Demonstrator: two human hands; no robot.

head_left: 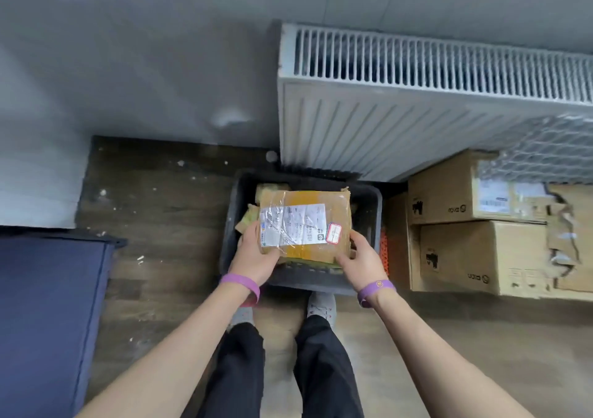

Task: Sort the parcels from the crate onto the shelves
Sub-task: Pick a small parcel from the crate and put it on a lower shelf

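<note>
Head view: radiator (417,112) on the wall, cardboard boxes (465,250) at right, dark crate (231,225) on the floor in front of the feet. Parcel (305,225) is over the crate, label up, prob. to read it for sorting. Left hand (253,257) & right hand (359,260): each grip holds one near corner, to keep it level.

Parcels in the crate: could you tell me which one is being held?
The labelled brown parcel on top, between left hand and right hand; others lie beneath.
</note>
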